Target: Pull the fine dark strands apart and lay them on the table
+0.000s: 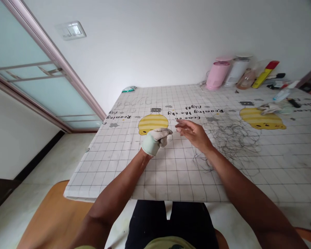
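Observation:
My left hand (158,138) wears a pale glove and is raised over the near middle of the table. Its fingers are closed in a pinch, and whatever lies between the tips is too small to make out. Just to its right my bare right hand (193,133) hovers with its fingers apart and nothing visible in them. Beyond and beside the right forearm spreads a loose tangle of thin dark strands (233,138). Fainter curled strands (134,101) lie toward the table's far left.
A grid-patterned cloth (114,155) covers the table. Along the wall stand a pink cylinder (217,74), a white cylinder (237,71), a bottle (246,79) and a yellow red-capped can (265,74). A crumpled cloth (274,107) lies at right, a green packet (129,89) at the far left corner.

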The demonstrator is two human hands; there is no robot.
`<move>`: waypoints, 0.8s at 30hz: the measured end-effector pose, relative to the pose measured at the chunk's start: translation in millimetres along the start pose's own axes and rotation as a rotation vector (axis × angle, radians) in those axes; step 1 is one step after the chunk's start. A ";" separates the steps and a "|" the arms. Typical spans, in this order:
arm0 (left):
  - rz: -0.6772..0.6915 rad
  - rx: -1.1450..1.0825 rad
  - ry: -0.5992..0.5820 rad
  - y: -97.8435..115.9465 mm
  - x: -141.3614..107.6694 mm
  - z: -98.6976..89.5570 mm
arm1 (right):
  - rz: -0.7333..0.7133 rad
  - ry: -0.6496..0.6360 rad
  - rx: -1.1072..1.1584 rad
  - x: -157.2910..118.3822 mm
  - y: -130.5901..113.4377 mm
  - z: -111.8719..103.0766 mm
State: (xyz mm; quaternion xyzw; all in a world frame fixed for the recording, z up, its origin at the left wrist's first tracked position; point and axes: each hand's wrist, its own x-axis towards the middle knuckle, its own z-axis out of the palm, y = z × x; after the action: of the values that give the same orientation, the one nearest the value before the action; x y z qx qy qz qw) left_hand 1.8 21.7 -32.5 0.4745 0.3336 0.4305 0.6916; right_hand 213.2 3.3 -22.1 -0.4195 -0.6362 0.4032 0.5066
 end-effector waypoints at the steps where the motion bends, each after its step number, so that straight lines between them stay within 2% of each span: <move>1: -0.018 -0.041 -0.039 -1.7 0.3 -0.3 | -0.043 -0.011 0.016 1.0 -0.7 -0.4; 6: -0.135 -0.144 -0.264 -9.0 -0.6 1.2 | -0.232 -0.017 -0.037 -2.0 -12.5 6.1; 10: -0.171 -0.149 -0.334 -11.4 -2.7 1.1 | -0.290 0.007 -0.081 -6.1 -20.2 2.6; 12: -0.188 -0.114 -0.343 -10.7 -5.5 1.3 | -0.256 -0.034 -0.049 -6.7 -22.2 -4.7; 17: -0.316 0.192 -0.375 -3.2 -18.6 7.8 | 0.007 -0.386 0.163 -4.7 -20.5 -24.4; 19: -0.323 0.282 -0.355 -1.8 -21.5 11.4 | 0.116 -0.456 0.250 -2.8 -16.7 -27.3; 21: -0.292 0.257 -0.311 -3.1 -20.9 13.6 | 0.170 -0.431 0.301 -0.9 -13.0 -27.6; 24: -0.192 0.099 -0.214 -6.6 -16.4 14.3 | 0.130 -0.274 0.227 -0.1 -11.3 -24.9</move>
State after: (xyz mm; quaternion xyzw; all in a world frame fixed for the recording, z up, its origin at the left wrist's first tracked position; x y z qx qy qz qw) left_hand 9.4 0.3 -33.2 0.5171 0.3227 0.2926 0.7368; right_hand 236.3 1.8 -7.5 -0.3410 -0.6213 0.5577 0.4321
